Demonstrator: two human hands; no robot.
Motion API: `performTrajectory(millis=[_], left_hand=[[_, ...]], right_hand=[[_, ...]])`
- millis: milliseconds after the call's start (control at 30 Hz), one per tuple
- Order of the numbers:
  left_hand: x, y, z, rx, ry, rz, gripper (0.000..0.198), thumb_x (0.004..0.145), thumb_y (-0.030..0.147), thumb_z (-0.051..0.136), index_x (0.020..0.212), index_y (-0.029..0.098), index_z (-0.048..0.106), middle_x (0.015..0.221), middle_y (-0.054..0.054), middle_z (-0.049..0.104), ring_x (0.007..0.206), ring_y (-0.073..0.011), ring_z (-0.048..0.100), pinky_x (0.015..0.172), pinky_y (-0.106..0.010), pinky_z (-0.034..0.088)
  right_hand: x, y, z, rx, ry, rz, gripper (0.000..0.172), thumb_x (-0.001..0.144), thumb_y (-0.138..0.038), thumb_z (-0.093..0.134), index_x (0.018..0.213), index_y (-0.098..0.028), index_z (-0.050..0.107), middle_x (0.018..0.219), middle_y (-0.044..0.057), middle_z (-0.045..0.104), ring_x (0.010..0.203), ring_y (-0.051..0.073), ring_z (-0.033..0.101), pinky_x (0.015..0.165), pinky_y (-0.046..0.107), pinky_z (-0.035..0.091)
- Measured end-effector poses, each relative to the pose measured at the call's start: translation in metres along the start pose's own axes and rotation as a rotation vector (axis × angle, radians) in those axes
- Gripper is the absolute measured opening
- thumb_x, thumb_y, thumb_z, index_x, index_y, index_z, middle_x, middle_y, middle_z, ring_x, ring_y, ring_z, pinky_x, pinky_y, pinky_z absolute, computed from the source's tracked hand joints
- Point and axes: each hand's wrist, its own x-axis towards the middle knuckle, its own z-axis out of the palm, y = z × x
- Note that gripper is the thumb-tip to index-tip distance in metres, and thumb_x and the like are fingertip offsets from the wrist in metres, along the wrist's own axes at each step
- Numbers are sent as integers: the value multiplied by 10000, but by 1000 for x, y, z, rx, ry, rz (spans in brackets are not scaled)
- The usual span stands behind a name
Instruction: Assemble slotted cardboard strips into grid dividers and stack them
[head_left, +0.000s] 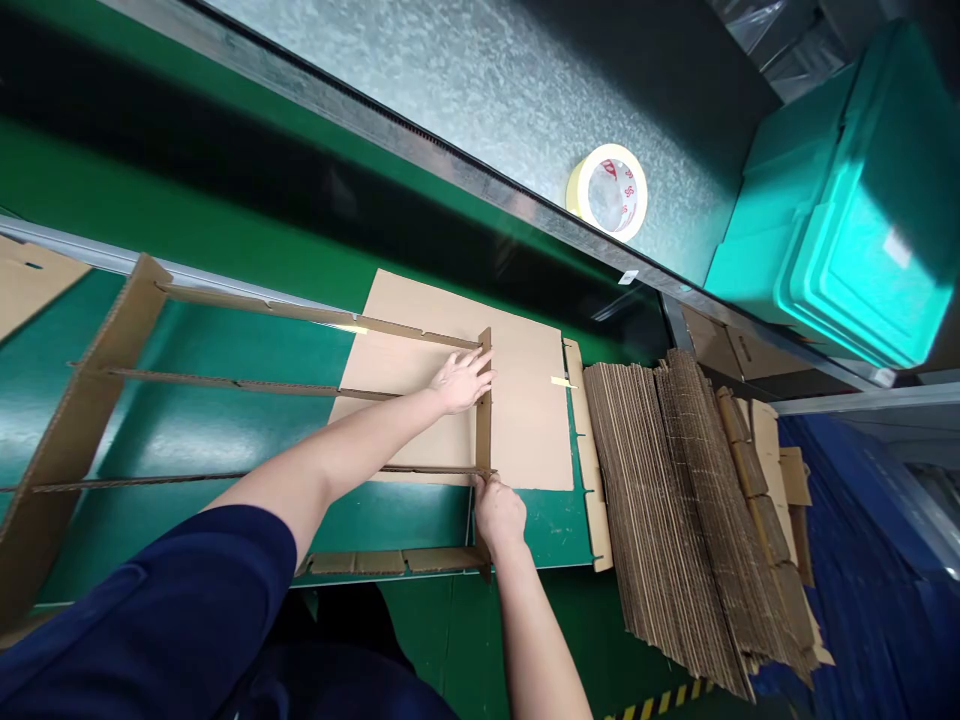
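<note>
Several cardboard divider strips stand on edge, crossing one another as an open grid. Long strips run from the tall left divider (82, 420) to a short crosswise cardboard divider (484, 430). My left hand (459, 383) lies over the upper part of that crosswise divider, its fingers stretched out and apart. Lower down, my right hand (500, 515) has its fingers closed around the same divider, where a long strip (427, 469) meets it. The fingertips there are partly hidden. Beneath the grid's right end lies a flat cardboard sheet (529, 400).
Right of the sheet lies a loose notched strip (589, 455), beside a large stack of cardboard strips (645, 500). A tape roll (577, 190) sits on the metal shelf (465, 80) above. A teal lidded bin (795, 220) stands at the shelf's right.
</note>
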Motion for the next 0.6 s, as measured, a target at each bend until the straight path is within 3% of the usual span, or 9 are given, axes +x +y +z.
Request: performTrajectory(millis=[100, 167, 267, 400, 533, 600], left_hand=[[-3, -5, -5, -36, -87, 35, 524, 915, 494, 330, 1387, 276, 392, 1564, -77, 100, 1396, -322, 174, 1061, -559, 228], [-5, -8, -6, -46, -167, 80, 749, 810, 586, 496, 1455, 299, 247, 1570, -73, -29, 1402, -356, 128, 1070, -574, 211], [-8, -10, -5, 29, -228, 90, 973, 713, 396, 687, 1480, 333, 92, 1557, -70, -140, 1407, -369, 94, 1068, -573, 218], [-11, -7, 1, 109, -196, 39, 945, 725, 135, 623, 1478, 338, 89, 1551, -66, -168, 1397, -340, 162, 1027, -526, 317], [-13, -2, 4, 74, -163, 7, 859, 775, 192, 589, 1477, 323, 110, 1542, -38, -211, 1373, -344, 219, 973, -490, 402], [-13, 1, 5, 19, -179, -29, 832, 811, 234, 561, 1481, 311, 73, 1520, -41, -272, 1323, -330, 322, 916, -441, 463]], right_hand=[[0, 4, 1, 11, -11, -5, 397, 974, -378, 286, 1004, -126, 592, 885, 166, 714, 826, 269, 694, 711, 354, 504], [1, 6, 3, 10, -25, -11, 389, 975, -368, 284, 1015, -124, 584, 888, 172, 713, 826, 265, 694, 713, 351, 501], [1, 8, 6, 6, -26, -19, 392, 977, -370, 274, 1030, -122, 573, 890, 175, 712, 821, 263, 694, 712, 349, 500], [2, 8, 7, 4, -38, -19, 394, 977, -374, 267, 1039, -126, 566, 879, 169, 713, 827, 267, 694, 717, 356, 500], [3, 5, 5, 19, -48, -2, 395, 977, -367, 260, 1035, -128, 569, 913, 171, 710, 855, 263, 690, 737, 356, 497], [4, 1, 4, 21, -86, 2, 405, 981, -360, 239, 1056, -127, 561, 958, 177, 703, 887, 258, 684, 758, 356, 492]])
